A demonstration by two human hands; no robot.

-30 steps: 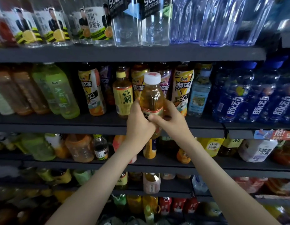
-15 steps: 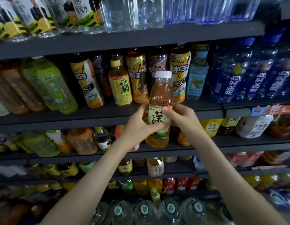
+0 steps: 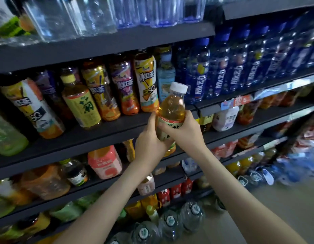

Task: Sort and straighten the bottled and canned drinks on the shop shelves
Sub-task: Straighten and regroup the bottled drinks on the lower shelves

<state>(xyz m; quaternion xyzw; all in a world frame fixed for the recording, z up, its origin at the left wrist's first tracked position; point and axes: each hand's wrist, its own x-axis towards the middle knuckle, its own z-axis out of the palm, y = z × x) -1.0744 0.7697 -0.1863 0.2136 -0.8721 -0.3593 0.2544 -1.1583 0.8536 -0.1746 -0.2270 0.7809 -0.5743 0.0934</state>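
Carried rightward since half a second ago, an amber tea bottle (image 3: 172, 110) with a white cap now stands out in front of the shelves, level with the shelf edge (image 3: 107, 134), where before it was held further left, before the orange-labelled row. Both hands have gone with it: the left hand (image 3: 150, 143) wraps the lower body from the left and below, the right hand (image 3: 183, 132) clasps the label band, fingers (image 3: 186, 117) curled round the shoulder, so both are closed on the bottle. It is nearly upright, the cap tipped slightly right, and filled with clear golden liquid almost to the neck.

Behind it on the middle shelf stands a row of iced-tea bottles (image 3: 145, 85) with orange and yellow labels, a yellow-labelled bottle (image 3: 81, 106) of brown drink among them, and a pale blue bottle (image 3: 166, 80) directly behind the cap. To the right runs a packed line of dark blue bottles (image 3: 217, 74). Clear water bottles (image 3: 103, 13) fill the top shelf. Lower down sit a pink-labelled bottle (image 3: 105, 162) and large water jugs (image 3: 170, 224) near the floor.

Bare shelf front shows before the tea row; the blue row stands tight to the edge. Open floor (image 3: 275, 208) lies to the right.
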